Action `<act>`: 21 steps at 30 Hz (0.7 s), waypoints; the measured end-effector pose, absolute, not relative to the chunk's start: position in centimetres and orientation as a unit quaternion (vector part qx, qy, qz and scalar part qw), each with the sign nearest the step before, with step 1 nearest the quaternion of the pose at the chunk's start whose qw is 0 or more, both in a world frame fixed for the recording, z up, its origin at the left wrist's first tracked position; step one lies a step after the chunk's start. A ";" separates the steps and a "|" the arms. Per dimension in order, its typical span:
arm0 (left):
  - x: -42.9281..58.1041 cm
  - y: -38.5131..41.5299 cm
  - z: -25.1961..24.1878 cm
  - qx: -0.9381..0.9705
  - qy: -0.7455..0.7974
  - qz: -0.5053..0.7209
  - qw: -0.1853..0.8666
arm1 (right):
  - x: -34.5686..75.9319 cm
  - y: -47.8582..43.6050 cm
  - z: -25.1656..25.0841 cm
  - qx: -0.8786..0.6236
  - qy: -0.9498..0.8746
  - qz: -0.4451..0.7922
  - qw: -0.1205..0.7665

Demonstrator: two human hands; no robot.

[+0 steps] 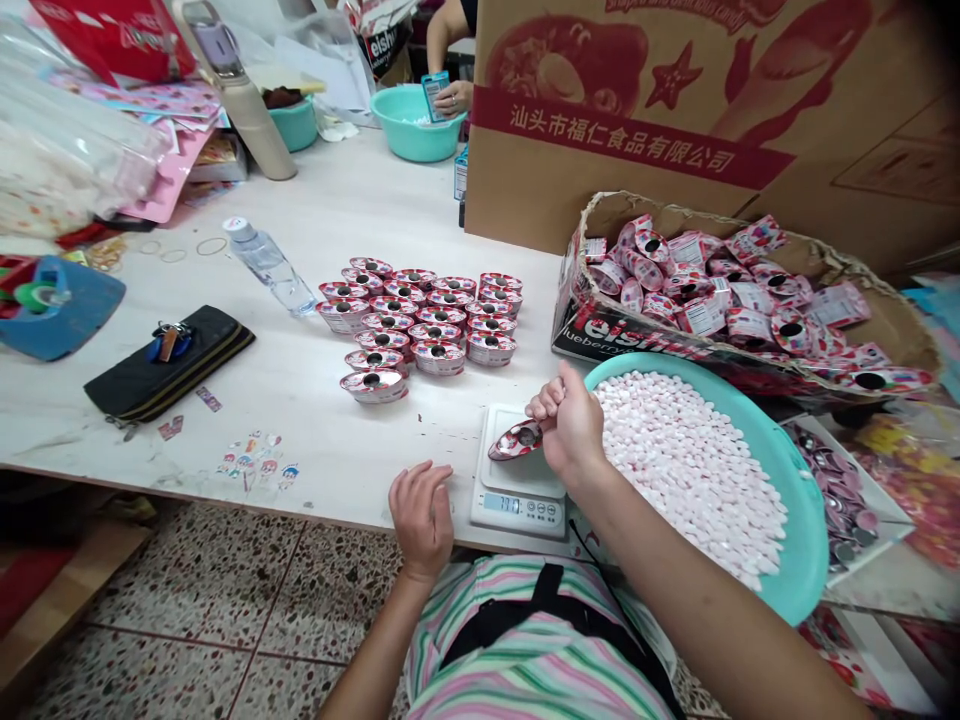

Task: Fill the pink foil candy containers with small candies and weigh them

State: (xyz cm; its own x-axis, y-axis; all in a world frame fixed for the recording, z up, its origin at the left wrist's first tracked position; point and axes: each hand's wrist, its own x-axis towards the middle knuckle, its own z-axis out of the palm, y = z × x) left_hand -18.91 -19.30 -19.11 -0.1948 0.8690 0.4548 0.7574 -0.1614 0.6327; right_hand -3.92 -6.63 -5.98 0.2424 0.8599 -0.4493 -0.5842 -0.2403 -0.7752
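Note:
My right hand (pixel 571 425) is closed on a small red-and-white candy container (pixel 517 440), holding it tilted over a white digital scale (pixel 519 485) at the table's front edge. My left hand (pixel 421 515) rests on the table edge left of the scale, fingers curled loosely, holding nothing. A teal basin (pixel 802 520) full of small pink and white candies sits right of the scale. Several filled containers (pixel 420 320) stand grouped in rows on the white table (pixel 300 250).
A cardboard tray (pixel 911 340) heaped with empty containers sits behind the basin, before a large carton (pixel 675 110). A water bottle (pixel 266 265), black pouch with keys (pixel 169 360) and tape dispenser (pixel 52 305) lie left. Another person's hand (pixel 452 97) works at a far teal bowl (pixel 412 125).

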 end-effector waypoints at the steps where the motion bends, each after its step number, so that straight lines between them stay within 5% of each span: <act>1: -18.9 -19.3 -19.1 0.631 0.645 0.427 0.065 | -3.8 -6.6 -5.8 -0.506 -0.127 0.605 0.602; 21: -19.0 -19.0 -19.0 0.642 0.643 0.412 0.068 | 4.7 -8.2 -3.3 -0.476 -0.054 0.602 0.639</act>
State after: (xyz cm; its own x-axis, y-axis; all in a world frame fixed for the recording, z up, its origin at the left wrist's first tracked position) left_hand -18.95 -19.04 -19.01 -0.1671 0.8815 0.4416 0.7689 -0.1639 0.6180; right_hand 4.72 -8.17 -3.27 0.2692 0.8210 -0.5035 -0.7174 -0.1779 -0.6736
